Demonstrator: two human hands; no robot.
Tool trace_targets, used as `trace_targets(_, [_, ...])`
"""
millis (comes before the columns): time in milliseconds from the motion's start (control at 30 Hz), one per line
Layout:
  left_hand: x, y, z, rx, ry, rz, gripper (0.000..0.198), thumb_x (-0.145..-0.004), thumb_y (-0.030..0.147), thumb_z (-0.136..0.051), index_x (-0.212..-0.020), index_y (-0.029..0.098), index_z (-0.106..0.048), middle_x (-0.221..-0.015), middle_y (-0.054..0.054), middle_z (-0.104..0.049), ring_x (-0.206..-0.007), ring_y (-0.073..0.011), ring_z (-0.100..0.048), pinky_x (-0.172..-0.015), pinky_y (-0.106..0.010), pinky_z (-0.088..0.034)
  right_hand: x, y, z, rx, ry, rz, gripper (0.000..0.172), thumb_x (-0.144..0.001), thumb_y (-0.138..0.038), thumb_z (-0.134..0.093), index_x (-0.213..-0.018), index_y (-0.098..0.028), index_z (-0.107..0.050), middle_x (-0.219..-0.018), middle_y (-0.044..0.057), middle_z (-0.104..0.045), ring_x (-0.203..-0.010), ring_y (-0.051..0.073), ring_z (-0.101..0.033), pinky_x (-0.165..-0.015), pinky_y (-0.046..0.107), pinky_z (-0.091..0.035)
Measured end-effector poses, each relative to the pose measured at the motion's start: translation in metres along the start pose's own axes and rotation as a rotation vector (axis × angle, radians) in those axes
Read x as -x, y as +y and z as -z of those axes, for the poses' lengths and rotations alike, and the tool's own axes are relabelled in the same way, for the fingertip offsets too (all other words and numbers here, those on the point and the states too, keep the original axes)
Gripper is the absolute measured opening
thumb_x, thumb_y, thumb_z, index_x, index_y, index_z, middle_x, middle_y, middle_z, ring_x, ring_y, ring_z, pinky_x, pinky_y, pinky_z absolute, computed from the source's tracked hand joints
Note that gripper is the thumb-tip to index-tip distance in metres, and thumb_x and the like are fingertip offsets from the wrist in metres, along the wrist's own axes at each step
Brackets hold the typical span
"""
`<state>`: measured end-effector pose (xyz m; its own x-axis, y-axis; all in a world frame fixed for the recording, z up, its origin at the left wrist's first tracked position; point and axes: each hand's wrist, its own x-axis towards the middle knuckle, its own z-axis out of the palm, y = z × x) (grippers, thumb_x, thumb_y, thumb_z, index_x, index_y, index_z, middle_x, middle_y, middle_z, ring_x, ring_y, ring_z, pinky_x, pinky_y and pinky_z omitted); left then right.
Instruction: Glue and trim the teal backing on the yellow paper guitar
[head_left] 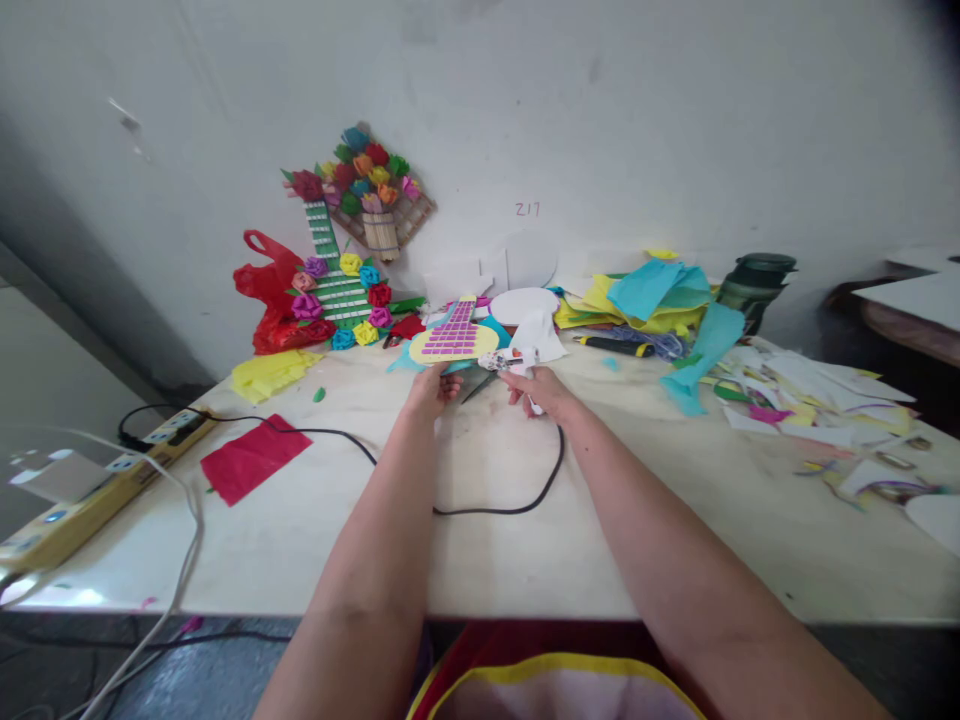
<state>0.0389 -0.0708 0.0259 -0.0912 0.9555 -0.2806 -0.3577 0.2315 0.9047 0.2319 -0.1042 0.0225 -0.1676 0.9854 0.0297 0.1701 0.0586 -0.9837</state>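
**One glue gun (514,358), one yellow guitar cutout (456,340)**

From my remote seat, the right hand (534,390) wraps the gun's handle, nozzle toward nine o'clock. The left hand (433,390), nearer the cutout, curls its fingers at the near edge; I can't tell whether they pinch. From them the cutout lies at one o'clock, neck pointing twelve-ish. Beyond, red writing (527,209) reads "217".

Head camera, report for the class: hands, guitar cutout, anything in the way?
Left hand at guitar cutout's near edge. Right hand gripping white glue gun. Dark pointed tool between hands; black cord looped on near side.
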Motion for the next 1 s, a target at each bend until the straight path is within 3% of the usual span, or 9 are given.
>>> trace_targets(167, [0.002, 0.002, -0.001, 0.041, 0.016, 0.031, 0.016, -0.084, 0.018, -0.045, -0.088, 0.009, -0.058, -0.044, -0.002, -0.054, -0.031, -0.0088, -0.046, -0.030, -0.016, -0.035, 0.002, -0.001, 0.006, -0.081, -0.016, 0.049, 0.036, -0.072, -0.048, -0.062, -0.069, -0.013, -0.055, -0.047, 0.001, -0.059, -0.025, 0.007, -0.040, -0.028, 0.021, -0.029])
trace_targets(300, [0.005, 0.003, -0.003, 0.052, 0.032, 0.043, 0.013, -0.082, 0.015, -0.047, -0.087, 0.009, -0.057, -0.044, -0.002, -0.053, -0.031, -0.0082, -0.045, -0.031, -0.015, -0.035, -0.002, -0.002, 0.013, -0.106, 0.160, 0.115, 0.038, -0.073, -0.052, -0.058, -0.073, -0.014, -0.056, -0.047, 0.000, -0.056, -0.028, 0.007, -0.041, -0.030, 0.021, -0.030])
trace_targets(400, [0.007, 0.000, -0.006, 0.053, 0.032, -0.002, 0.011, -0.081, 0.015, -0.047, -0.086, 0.010, -0.056, -0.044, -0.001, -0.053, -0.032, -0.0078, -0.045, -0.031, -0.014, -0.034, -0.005, 0.000, 0.018, 0.176, 0.396, 0.073, 0.039, -0.075, -0.054, -0.054, -0.076, -0.015, -0.059, -0.053, 0.002, -0.059, -0.036, 0.011, -0.048, -0.037, 0.022, -0.036])
trace_targets(533, [0.008, -0.005, -0.012, 0.085, 0.040, -0.055, 0.009, -0.081, 0.015, -0.047, -0.082, 0.010, -0.054, -0.045, -0.001, -0.053, -0.031, -0.0074, -0.045, -0.031, -0.015, -0.033, -0.004, 0.001, 0.025, 0.840, 0.638, -0.070, 0.042, -0.076, -0.055, -0.053, -0.091, -0.017, -0.062, -0.079, 0.011, -0.066, -0.074, 0.022, -0.063, -0.061, 0.028, -0.044])
trace_targets(633, [0.010, -0.007, -0.016, 0.126, 0.055, -0.050, 0.009, -0.081, 0.015, -0.046, -0.083, 0.009, -0.054, -0.045, -0.001, -0.053, -0.031, -0.0070, -0.045, -0.031, -0.015, -0.034, 0.001, 0.000, 0.027, 1.079, 0.624, -0.125, 0.039, -0.082, -0.047, -0.048, -0.102, -0.014, -0.058, -0.091, 0.015, -0.065, -0.088, 0.025, -0.061, -0.070, 0.031, -0.043])
trace_targets(767, [0.015, -0.008, -0.023, 0.176, 0.067, -0.013, 0.012, -0.082, 0.014, -0.044, -0.088, 0.009, -0.054, -0.046, 0.000, -0.054, -0.033, -0.0066, -0.046, -0.033, -0.014, -0.037, 0.002, 0.000, 0.027, 1.147, 0.587, -0.165, 0.037, -0.081, -0.030, -0.050, -0.112, -0.009, -0.052, -0.100, 0.017, -0.061, -0.090, 0.023, -0.061, -0.072, 0.030, -0.043])
trace_targets(900, [0.018, -0.008, -0.027, 0.178, 0.078, 0.026, 0.014, -0.084, 0.015, -0.044, -0.092, 0.010, -0.054, -0.047, -0.001, -0.055, -0.034, -0.0078, -0.049, -0.035, -0.015, -0.041, -0.001, 0.001, 0.028, 1.157, 0.497, -0.258, 0.038, -0.075, -0.022, -0.052, -0.110, -0.008, -0.056, -0.105, 0.018, -0.057, -0.091, 0.024, -0.059, -0.071, 0.030, -0.043])
trace_targets(1000, [0.018, -0.008, -0.027, 0.162, 0.070, 0.040, 0.016, -0.085, 0.017, -0.044, -0.096, 0.009, -0.053, -0.048, -0.002, -0.056, -0.037, -0.0096, -0.052, -0.037, -0.016, -0.043, 0.001, -0.002, 0.030, 1.184, 0.469, -0.273, 0.036, -0.071, -0.026, -0.054, -0.103, -0.010, -0.062, -0.109, 0.019, -0.054, -0.098, 0.027, -0.054, -0.074, 0.033, -0.042])
